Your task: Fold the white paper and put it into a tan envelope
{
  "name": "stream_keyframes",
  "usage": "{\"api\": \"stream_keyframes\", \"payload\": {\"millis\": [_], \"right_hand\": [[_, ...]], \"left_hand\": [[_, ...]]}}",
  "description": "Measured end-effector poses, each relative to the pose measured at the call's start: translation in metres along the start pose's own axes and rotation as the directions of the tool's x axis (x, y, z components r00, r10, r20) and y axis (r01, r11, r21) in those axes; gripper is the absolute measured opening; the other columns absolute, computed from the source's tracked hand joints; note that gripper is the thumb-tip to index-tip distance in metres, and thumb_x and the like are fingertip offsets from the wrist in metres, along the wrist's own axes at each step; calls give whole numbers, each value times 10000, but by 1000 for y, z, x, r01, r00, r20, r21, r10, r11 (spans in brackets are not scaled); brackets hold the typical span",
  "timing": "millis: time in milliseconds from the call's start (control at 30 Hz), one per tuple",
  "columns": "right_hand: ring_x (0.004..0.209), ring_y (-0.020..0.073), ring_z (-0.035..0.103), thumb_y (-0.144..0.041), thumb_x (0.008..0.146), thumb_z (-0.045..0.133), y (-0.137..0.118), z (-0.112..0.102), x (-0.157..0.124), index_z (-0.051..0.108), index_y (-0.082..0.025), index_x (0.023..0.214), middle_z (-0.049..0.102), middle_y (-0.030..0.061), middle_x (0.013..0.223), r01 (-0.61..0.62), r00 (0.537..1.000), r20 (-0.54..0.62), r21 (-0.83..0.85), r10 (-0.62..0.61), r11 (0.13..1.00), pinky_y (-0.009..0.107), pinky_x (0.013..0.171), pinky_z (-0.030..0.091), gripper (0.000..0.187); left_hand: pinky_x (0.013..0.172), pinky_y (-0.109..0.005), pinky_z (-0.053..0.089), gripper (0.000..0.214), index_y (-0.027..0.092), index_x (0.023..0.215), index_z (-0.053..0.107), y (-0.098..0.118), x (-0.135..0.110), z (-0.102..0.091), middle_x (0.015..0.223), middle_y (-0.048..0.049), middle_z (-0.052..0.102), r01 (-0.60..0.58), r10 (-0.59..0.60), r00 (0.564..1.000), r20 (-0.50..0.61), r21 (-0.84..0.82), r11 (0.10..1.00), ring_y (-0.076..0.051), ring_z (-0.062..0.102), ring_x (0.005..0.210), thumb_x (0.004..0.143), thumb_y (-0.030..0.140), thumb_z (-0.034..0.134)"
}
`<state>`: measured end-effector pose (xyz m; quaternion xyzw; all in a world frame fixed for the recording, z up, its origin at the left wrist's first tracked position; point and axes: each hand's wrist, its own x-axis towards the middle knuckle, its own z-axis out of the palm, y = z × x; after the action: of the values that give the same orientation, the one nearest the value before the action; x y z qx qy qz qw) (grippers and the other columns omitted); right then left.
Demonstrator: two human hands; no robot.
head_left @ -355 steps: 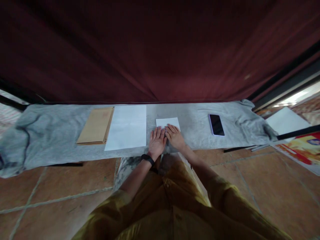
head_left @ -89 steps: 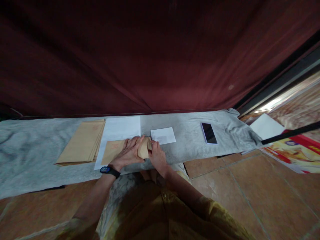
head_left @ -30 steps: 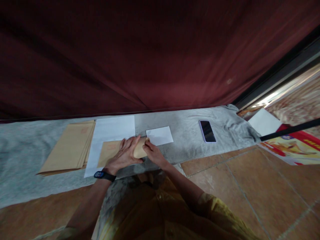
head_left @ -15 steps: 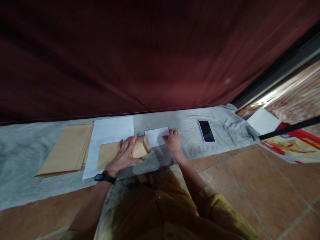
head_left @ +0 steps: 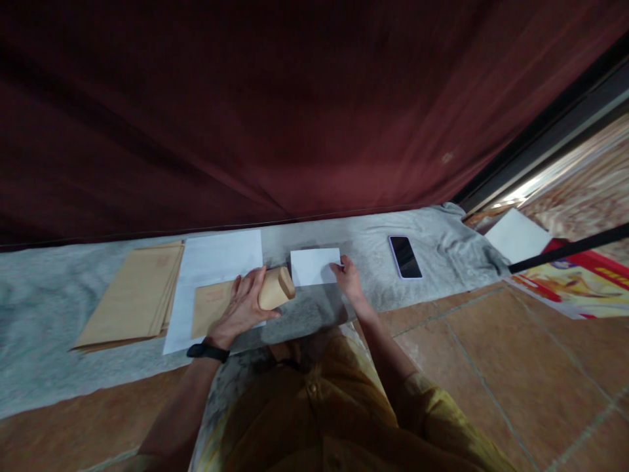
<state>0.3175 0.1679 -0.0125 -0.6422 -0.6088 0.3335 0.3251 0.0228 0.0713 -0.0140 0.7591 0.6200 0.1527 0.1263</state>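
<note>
My left hand (head_left: 243, 307), with a dark band on its wrist, grips a brown paper envelope (head_left: 209, 303), fingers along the top and thumb at the near side. The envelope's right end bulges into an open mouth. It lies over a large white sheet of paper (head_left: 221, 249). To the right of the mouth, my right hand (head_left: 348, 277) pinches the right edge of a small white piece of paper (head_left: 312, 265), held level just above or on the grey cloth. A small gap separates the paper from the envelope.
A stack of several brown envelopes (head_left: 130, 295) lies on the grey cloth (head_left: 34, 314) at left. A phone (head_left: 406, 257) rests at right. Dark red fabric (head_left: 295, 131) rises behind. Further right are a dark bar (head_left: 570, 248), a colourful printed box (head_left: 580, 278) and tiled floor (head_left: 491, 347).
My right hand has shifted slightly to the right with the small white paper, which now shows more level and farther from my left hand. The left hand keeps its grip on the envelope.
</note>
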Motion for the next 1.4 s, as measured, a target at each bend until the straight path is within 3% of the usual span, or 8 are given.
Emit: {"api": "stream_keyframes", "payload": {"millis": [100,200,567,767,1000,1133,1400], "right_hand": [[755,172,604,-326,868,534,5,-10,-8,595,-198,955,673,27,856,-1,1000,-2,272,2,962,271,704,503,166],[786,183,614,-368,857,534,9,-17,-17,621,-189,1030,696,42,908,12,999,24,396,-23,918,283,718,514,264],[655,169,570,-392,827,561,3,-11,-37,679,-190,802,643,7,709,60,985,133,350,-113,935,267,624,469,235],[681,164,604,-294,825,554,2,-15,-31,725,-198,870,689,-4,753,121,967,188,265,-174,957,256,649,474,201],[563,125,522,-262,785,568,6,-20,-19,641,-184,671,577,-33,589,47,948,300,190,-104,981,214,533,379,157],[552,125,530,-221,782,555,6,-23,-14,643,-175,684,567,-35,578,-8,930,363,168,-54,986,213,532,382,139],[562,125,515,-219,822,572,-8,-9,-17,671,-188,726,572,-43,592,76,926,359,126,-117,989,225,552,383,141]], "left_hand": [[1221,-625,161,1272,257,1605,-25,1,0,0,1552,-177,370,5,-5,1000,-11,-4,1000,-400,336,1459,673,520,800],[1220,-620,167,1264,252,1606,-16,2,0,-1,1556,-179,364,6,-6,1000,-15,-8,1000,-399,332,1462,675,516,797],[1220,-611,158,1309,241,1608,-26,4,0,-1,1555,-191,347,-2,2,1000,6,13,1000,-399,313,1468,652,545,815],[1221,-623,135,1315,242,1609,-37,1,-1,1,1557,-184,344,-10,10,1000,5,-1,1000,-401,307,1473,653,561,808],[1214,-622,149,1280,239,1612,1,4,-1,-1,1551,-186,355,-25,27,999,-29,64,998,-402,309,1466,664,569,796],[1210,-630,141,1255,193,1614,65,5,1,-2,1559,-221,355,-58,63,998,-31,124,991,-418,300,1471,669,596,785],[1210,-632,135,1258,186,1613,132,12,8,-4,1568,-237,352,-81,86,996,-29,135,988,-431,300,1475,638,609,806]]}}
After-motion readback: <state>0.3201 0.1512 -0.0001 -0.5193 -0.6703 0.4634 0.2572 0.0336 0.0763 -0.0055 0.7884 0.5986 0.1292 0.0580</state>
